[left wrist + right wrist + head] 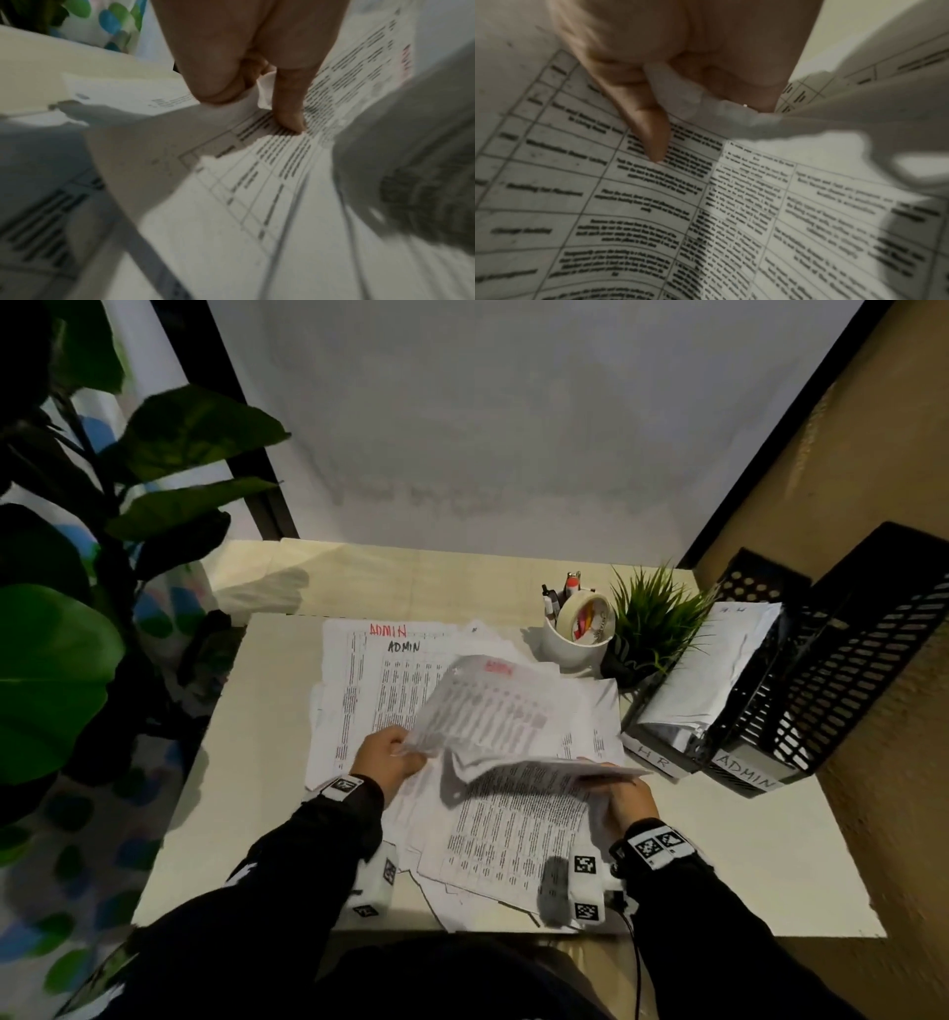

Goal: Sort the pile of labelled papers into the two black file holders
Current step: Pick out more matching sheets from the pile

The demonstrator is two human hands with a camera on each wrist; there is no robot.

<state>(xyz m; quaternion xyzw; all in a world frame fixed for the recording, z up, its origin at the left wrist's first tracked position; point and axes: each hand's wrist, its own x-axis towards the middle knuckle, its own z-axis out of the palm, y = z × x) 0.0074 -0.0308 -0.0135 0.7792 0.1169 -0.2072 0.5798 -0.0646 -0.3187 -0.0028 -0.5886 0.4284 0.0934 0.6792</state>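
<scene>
Head view shows the left hand (388, 759) pinching the near corner of a lifted sheet (488, 706), which carries a blurred red label at its far edge and floats above the pile of papers (390, 690) spread on the table (744, 860). The right hand (624, 796) pinches the edge of another sheet (518, 829) at the near right of the pile. Right of the pile stand the two black file holders: the HR holder (662, 757), already stuffed with papers, and beyond it the ADMIN holder (842, 690), which looks empty from here. A white cup (570, 649) of pens and a small grass plant (652, 629) sit between the pile's far corner and the holders.

The step in hand looks like peeling single sheets off the pile to read their labels. The red word seems to be ADMIN, though it is too smeared to be sure; if so, the next move calls for carrying that sheet right of the pile, past the HR holder, and dropping it edge-first into the farther one.

The left wrist view shows what the head view cannot: thumb and fingers (290, 105) closed on a crumpled paper corner. The right wrist view shows a like pinch, one finger (652, 134) lying straight on printed tables, but neither wrist view shows the holders
</scene>
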